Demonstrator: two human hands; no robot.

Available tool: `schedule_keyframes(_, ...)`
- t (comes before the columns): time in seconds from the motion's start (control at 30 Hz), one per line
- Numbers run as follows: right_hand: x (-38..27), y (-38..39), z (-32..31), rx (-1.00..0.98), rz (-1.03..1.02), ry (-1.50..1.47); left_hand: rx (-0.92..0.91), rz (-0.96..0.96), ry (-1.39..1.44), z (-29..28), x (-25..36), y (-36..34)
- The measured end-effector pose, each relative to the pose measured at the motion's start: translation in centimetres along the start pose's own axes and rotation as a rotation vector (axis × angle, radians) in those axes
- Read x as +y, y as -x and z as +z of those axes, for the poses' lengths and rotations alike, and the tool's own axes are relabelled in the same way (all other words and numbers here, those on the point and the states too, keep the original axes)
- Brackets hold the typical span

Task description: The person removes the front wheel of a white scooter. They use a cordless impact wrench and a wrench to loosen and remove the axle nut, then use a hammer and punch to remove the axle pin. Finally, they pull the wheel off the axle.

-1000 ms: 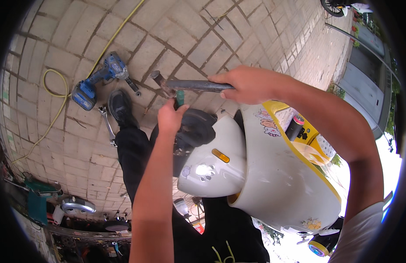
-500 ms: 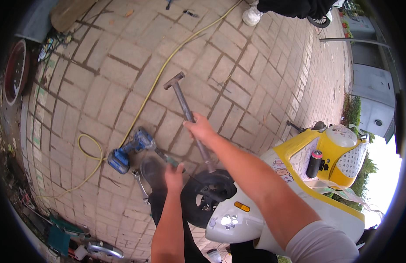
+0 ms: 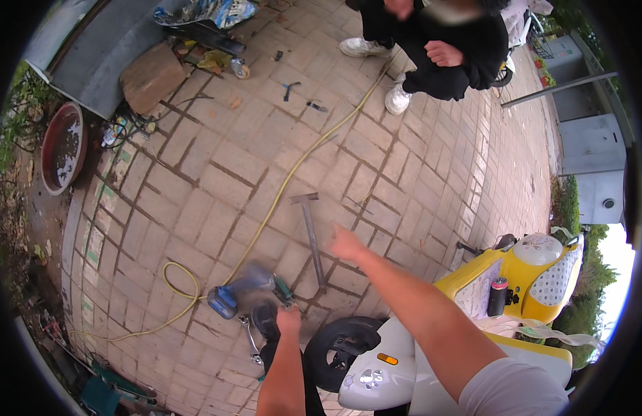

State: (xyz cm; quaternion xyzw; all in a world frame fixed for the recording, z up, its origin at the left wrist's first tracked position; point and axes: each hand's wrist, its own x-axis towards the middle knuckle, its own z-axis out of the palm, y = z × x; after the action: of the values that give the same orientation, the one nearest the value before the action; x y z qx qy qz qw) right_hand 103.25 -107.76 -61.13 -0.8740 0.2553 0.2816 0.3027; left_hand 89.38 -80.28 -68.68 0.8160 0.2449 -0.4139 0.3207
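Note:
My left hand (image 3: 288, 320) is closed round a green-handled tool (image 3: 282, 287) whose far end is blurred. Beside it lies a blue cordless power tool (image 3: 222, 301), its upper part smeared. A metal wrench (image 3: 249, 340) rests on the paving left of my dark shoe (image 3: 265, 319). My right hand (image 3: 345, 244) is held out, fingers extended and nothing in it. Just left of that hand, a hammer (image 3: 311, 239) with a long metal handle lies on the bricks. Below is the black wheel (image 3: 343, 351) of the white and yellow scooter (image 3: 380, 381).
A yellow hose (image 3: 279, 197) runs across the paving and loops at left. Another person (image 3: 446, 62) in black crouches at the far side. A reddish basin (image 3: 63, 149) and a brown block (image 3: 152, 78) stand at left. A dark can (image 3: 498, 298) sits on the scooter.
My right hand has let go of the hammer, which now lies on the paving. My left hand keeps the green-handled tool. The view has tilted up, showing more of the other person.

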Motion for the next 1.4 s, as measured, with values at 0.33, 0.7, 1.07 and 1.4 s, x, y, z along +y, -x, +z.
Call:
schedule_keyframes(0.33,-30.9,0.1,-24.0,0.059,-0.599,-0.386,-0.331,0.057,0.046,-2.2,-1.4,23.3)
schedule_keyframes(0.7,-2.0,25.9,3.4,-0.463,0.156,0.183,-0.356,-0.167,0.255,-2.1,-7.1,25.9)
schedule_keyframes(1.07,-2.1,44.8,2.4,-0.89,0.081,0.615,-0.423,-0.171,0.118,0.5,-8.6,26.4)
schedule_keyframes(1.4,-1.4,48.1,-0.9,-1.304,-0.461,1.077,-0.434,-0.195,0.003,0.1,-6.7,26.6)
